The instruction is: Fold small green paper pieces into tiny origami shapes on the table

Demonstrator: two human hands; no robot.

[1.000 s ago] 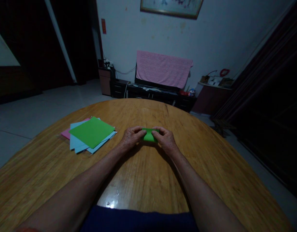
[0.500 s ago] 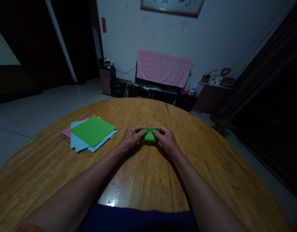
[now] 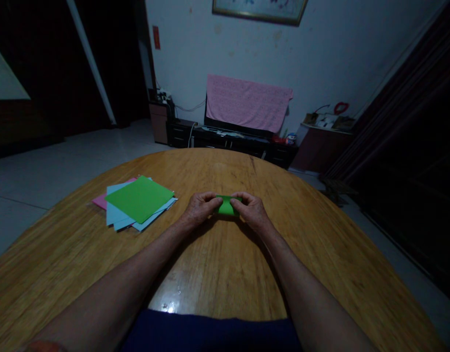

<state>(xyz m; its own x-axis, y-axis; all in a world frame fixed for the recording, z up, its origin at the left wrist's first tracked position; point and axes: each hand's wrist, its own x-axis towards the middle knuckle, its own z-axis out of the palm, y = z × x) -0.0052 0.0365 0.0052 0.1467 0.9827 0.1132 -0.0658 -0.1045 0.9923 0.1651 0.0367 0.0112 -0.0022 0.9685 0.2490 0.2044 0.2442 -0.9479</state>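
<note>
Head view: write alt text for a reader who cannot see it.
The left hand and right hand pinch a small piece of green paper between them on a wooden table. Left of them lies a stack of paper, a green sheet over blue sheets and a pink sheet.

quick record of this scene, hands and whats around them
left hand: pinches the left end of the folded green paper
right hand: pinches its right end
beside hands: loose paper stack on their left, green sheet over light blue sheet and pink sheet
surface: wooden table
beyond: pink towel above low black cabinet
</note>
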